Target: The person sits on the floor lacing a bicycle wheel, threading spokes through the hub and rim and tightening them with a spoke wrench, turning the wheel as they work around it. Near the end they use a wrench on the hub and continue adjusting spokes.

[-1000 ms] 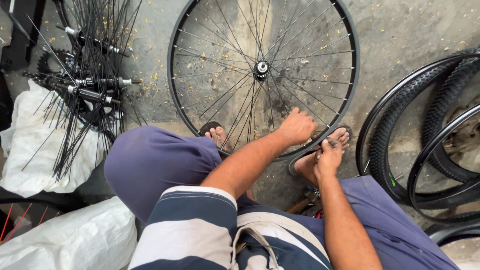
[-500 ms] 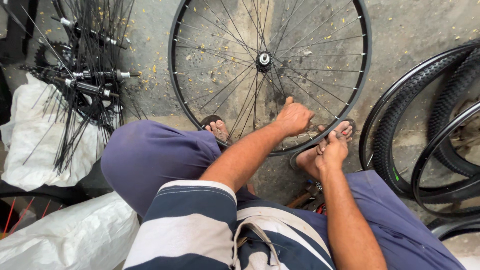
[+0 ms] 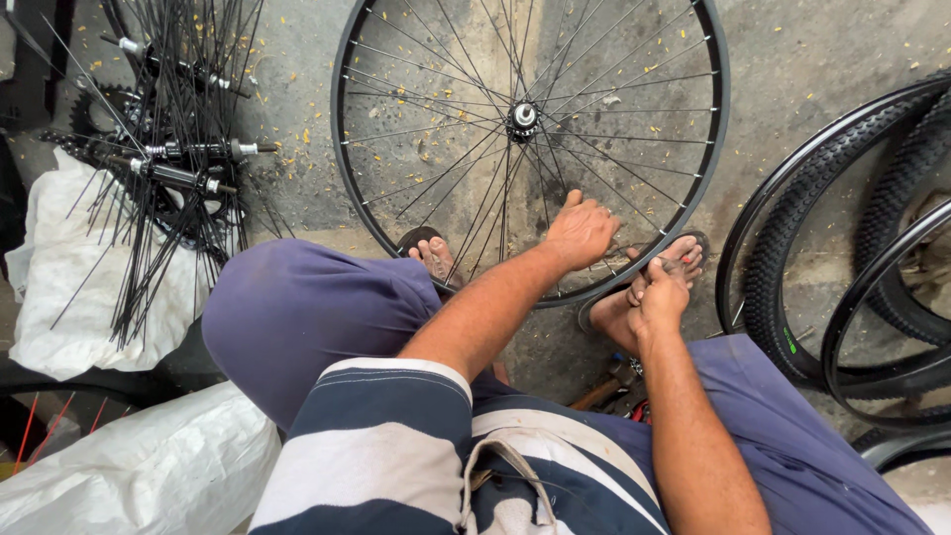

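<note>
A person sits on a concrete floor, looking down over striped shirt and purple trousers. A spoked bicycle wheel (image 3: 525, 139) stands upright just ahead, its lower rim resting between two sandalled feet. The left hand (image 3: 580, 233) lies against the spokes near the rim, fingers curled; whether it pinches a spoke cannot be made out. The right hand (image 3: 662, 292) is closed over the right foot (image 3: 634, 297) beside the rim, and what it holds, if anything, is hidden. A hammer (image 3: 609, 381) is half hidden under the legs. Tyres (image 3: 792, 287) at right are cut off. At left, hubs bristling with loose spokes (image 3: 168, 168) lie on white sacks (image 3: 59, 287).
</note>
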A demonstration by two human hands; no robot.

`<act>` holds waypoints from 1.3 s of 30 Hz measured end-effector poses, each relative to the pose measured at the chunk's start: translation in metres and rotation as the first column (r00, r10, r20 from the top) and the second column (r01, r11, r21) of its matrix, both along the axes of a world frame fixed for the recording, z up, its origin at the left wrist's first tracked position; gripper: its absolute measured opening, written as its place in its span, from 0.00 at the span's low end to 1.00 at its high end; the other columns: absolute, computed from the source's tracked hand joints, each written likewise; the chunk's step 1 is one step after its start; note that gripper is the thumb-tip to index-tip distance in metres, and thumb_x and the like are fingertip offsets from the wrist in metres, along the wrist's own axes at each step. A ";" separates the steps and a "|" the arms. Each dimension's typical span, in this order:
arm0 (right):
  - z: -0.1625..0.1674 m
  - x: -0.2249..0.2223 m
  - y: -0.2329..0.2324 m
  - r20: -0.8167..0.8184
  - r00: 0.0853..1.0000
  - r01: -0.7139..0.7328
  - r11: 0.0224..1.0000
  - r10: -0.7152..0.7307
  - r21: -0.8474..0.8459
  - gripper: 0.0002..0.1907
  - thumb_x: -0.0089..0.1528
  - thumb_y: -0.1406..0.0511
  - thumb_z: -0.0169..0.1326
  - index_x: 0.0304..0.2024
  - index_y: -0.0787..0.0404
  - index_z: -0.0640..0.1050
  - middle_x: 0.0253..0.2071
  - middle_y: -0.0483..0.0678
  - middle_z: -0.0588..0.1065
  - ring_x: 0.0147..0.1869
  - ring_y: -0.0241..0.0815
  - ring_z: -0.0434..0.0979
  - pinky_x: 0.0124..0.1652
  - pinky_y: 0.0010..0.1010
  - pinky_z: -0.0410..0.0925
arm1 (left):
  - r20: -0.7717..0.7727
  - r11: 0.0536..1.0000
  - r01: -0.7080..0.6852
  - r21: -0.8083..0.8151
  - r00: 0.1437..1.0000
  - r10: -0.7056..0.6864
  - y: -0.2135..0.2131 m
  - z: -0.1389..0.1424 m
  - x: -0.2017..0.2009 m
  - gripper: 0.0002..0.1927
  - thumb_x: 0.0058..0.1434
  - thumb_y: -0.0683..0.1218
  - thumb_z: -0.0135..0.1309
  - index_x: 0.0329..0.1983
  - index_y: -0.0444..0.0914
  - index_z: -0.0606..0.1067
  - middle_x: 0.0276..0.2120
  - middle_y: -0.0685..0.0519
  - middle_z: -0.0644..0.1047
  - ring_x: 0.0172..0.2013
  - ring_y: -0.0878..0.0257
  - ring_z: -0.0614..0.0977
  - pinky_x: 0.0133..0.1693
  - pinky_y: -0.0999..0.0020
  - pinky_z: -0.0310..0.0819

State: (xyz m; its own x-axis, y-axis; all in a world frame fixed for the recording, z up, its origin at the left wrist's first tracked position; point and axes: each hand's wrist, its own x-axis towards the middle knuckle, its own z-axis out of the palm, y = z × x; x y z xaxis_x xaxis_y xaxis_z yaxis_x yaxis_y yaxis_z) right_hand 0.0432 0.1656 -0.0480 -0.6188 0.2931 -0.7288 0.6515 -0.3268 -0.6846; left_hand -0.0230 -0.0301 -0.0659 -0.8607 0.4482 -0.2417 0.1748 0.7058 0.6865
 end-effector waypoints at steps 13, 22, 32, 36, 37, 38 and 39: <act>-0.005 0.002 0.001 0.004 0.999 -0.033 0.997 0.033 0.066 0.03 0.71 0.69 0.42 0.47 0.58 0.67 0.46 0.63 0.80 0.15 0.33 0.59 0.16 0.25 0.53 | -0.096 0.999 0.034 -0.037 0.995 -0.037 0.002 -0.011 0.005 0.12 0.63 0.49 0.45 0.36 0.43 0.80 0.36 0.50 0.82 0.47 0.54 0.78 0.57 0.51 0.59; -0.025 0.017 0.005 0.118 0.990 -0.090 0.994 0.082 0.067 0.04 0.70 0.68 0.44 0.42 0.63 0.69 0.41 0.59 0.80 0.15 0.31 0.56 0.15 0.26 0.50 | -0.110 0.990 0.111 -0.093 0.987 -0.121 0.002 -0.031 0.016 0.16 0.64 0.48 0.40 0.32 0.43 0.79 0.32 0.49 0.82 0.46 0.52 0.79 0.59 0.50 0.58; -0.038 0.027 0.008 0.179 0.979 -0.125 0.984 0.102 0.124 0.06 0.69 0.68 0.50 0.41 0.67 0.73 0.25 0.44 0.67 0.14 0.30 0.56 0.14 0.26 0.49 | -0.174 0.990 0.110 -0.086 0.977 -0.123 0.002 -0.040 0.019 0.19 0.68 0.49 0.38 0.32 0.41 0.80 0.32 0.47 0.82 0.44 0.51 0.79 0.57 0.51 0.59; -0.046 0.030 0.009 0.237 0.963 -0.173 0.965 0.125 0.195 0.06 0.67 0.68 0.51 0.41 0.67 0.72 0.25 0.47 0.68 0.13 0.31 0.57 0.13 0.26 0.48 | -0.236 0.984 0.131 -0.118 0.959 -0.156 0.001 -0.040 0.021 0.16 0.64 0.48 0.42 0.31 0.42 0.80 0.30 0.47 0.82 0.41 0.53 0.80 0.55 0.53 0.60; -0.048 0.031 0.009 0.249 0.959 -0.185 0.963 0.134 0.194 0.06 0.67 0.68 0.51 0.42 0.66 0.73 0.25 0.47 0.69 0.13 0.31 0.57 0.13 0.26 0.49 | -0.221 0.981 0.143 -0.130 0.960 -0.170 0.001 -0.039 0.022 0.16 0.64 0.48 0.42 0.30 0.42 0.80 0.30 0.48 0.82 0.41 0.53 0.80 0.55 0.53 0.61; -0.050 0.032 0.010 0.261 0.955 -0.197 0.961 0.143 0.194 0.06 0.67 0.68 0.51 0.42 0.66 0.73 0.25 0.48 0.69 0.13 0.31 0.57 0.13 0.26 0.49 | -0.207 0.978 0.154 -0.142 0.961 -0.182 0.000 -0.039 0.022 0.16 0.64 0.48 0.43 0.29 0.42 0.80 0.30 0.48 0.82 0.41 0.53 0.80 0.55 0.54 0.61; -0.052 0.032 0.010 0.270 0.951 -0.210 0.956 0.151 0.206 0.06 0.67 0.67 0.50 0.42 0.65 0.73 0.26 0.48 0.71 0.13 0.31 0.57 0.13 0.26 0.48 | -0.192 0.974 0.166 -0.154 0.962 -0.194 0.000 -0.038 0.022 0.16 0.64 0.48 0.43 0.29 0.43 0.80 0.30 0.48 0.82 0.40 0.53 0.80 0.55 0.54 0.61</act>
